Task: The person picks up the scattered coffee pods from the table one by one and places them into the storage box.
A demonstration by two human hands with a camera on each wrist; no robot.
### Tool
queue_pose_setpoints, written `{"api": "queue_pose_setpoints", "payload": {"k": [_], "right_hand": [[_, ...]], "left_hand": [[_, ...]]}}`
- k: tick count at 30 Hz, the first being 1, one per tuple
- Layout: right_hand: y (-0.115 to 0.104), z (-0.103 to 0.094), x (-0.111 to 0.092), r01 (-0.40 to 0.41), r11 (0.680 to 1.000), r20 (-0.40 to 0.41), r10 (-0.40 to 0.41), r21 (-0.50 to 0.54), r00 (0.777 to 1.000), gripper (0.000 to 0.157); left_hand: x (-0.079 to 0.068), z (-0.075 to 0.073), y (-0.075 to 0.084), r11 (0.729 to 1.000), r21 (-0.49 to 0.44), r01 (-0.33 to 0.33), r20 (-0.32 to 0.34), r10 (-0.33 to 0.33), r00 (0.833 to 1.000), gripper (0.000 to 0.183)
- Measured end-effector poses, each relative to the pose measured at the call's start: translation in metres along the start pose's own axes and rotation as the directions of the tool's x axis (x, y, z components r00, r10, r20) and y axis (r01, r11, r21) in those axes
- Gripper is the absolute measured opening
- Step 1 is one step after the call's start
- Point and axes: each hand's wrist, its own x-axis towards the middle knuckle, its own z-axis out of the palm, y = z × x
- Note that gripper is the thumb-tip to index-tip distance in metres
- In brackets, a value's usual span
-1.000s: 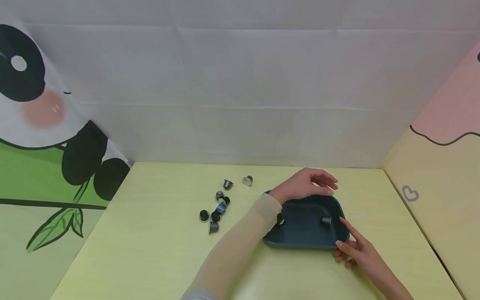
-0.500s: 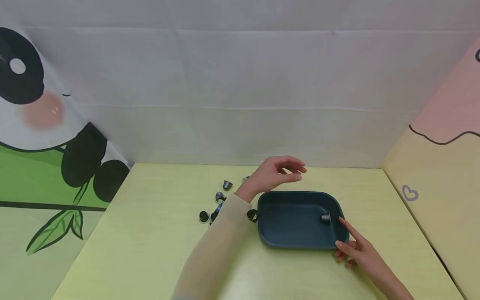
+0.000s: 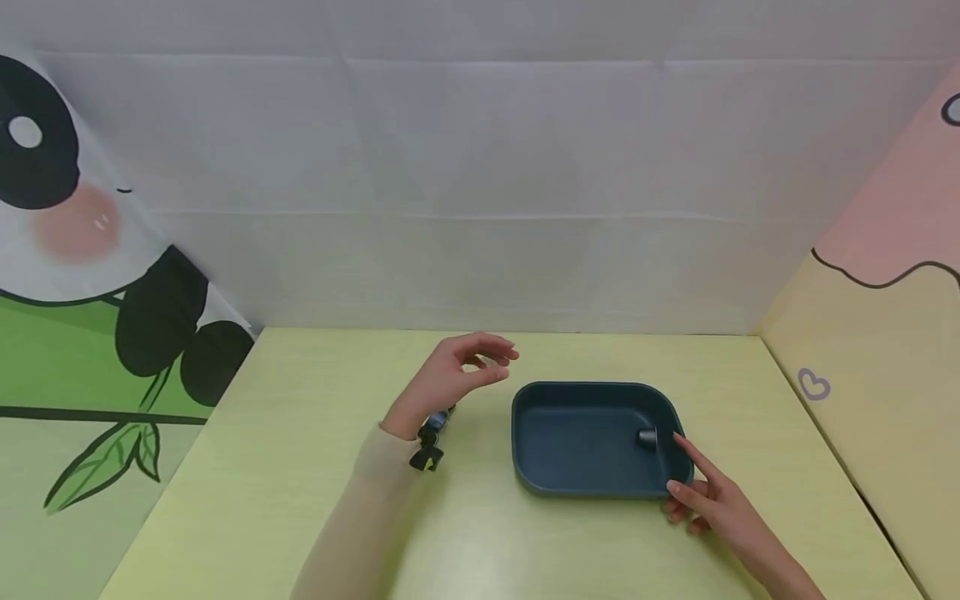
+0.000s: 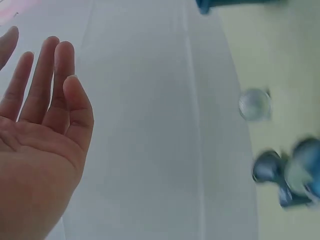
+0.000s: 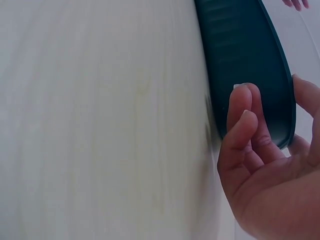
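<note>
Dark teal, the tray [image 3: 577, 442] sits on the pale yellow bench [image 3: 487, 542] with one dark capsule [image 3: 646, 438] on its side inside it, at 3 o'clock from the tray's middle. At the tray's 4 o'clock corner the right grip [image 3: 708, 500] holds the rim, fingers curled against the outer wall; that should anchor it well, provided it steadies without tilting. The left grip [image 3: 453, 371] hangs at the tray's 10 o'clock, loosely spread and holding nothing, its fingers toward 2 o'clock. By its wrist a blue capsule [image 3: 438, 419] shows, at 9 o'clock from the tray; the left wrist view adds a blurred pale capsule [image 4: 254, 104] apart from a cluster [image 4: 267, 166].

For a good pick-up, I would take the lone pale capsule first, since clustered ones could be knocked and roll. Draw the forearm back toward 7 o'clock to see them, pinch the body rather than the flange, and release low over the tray's roomier 9 o'clock half.
</note>
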Motion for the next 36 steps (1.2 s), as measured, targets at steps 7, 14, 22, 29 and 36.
{"api": "queue_pose_setpoints", "payload": {"k": [7,14,22,29,36], "right_hand": [[0.001,0.001,-0.001,0.014,1.0,0.004,-0.014,-0.006,1.0,0.074],[0.002,0.001,0.0,0.015,1.0,0.015,-0.015,-0.01,1.0,0.075],[0.002,-0.001,0.0,0.021,1.0,0.014,-0.021,-0.016,1.0,0.074],[0.002,0.001,0.0,0.026,1.0,0.013,-0.026,-0.013,1.0,0.074],[0.002,0.001,0.0,0.039,0.999,0.004,-0.039,-0.015,0.999,0.074]], "left_hand": [[-0.046,-0.028,-0.02,0.991,0.073,0.11,-0.055,-0.106,0.993,0.029],[-0.084,-0.047,-0.042,0.977,0.104,0.188,-0.092,-0.179,0.98,0.027],[-0.114,-0.05,-0.044,0.951,0.137,0.277,-0.117,-0.263,0.958,0.028],[-0.133,-0.047,-0.031,0.945,0.135,0.298,-0.051,-0.294,0.954,0.029],[-0.141,-0.044,-0.062,0.947,0.13,0.293,-0.023,-0.292,0.956,0.027]]}}
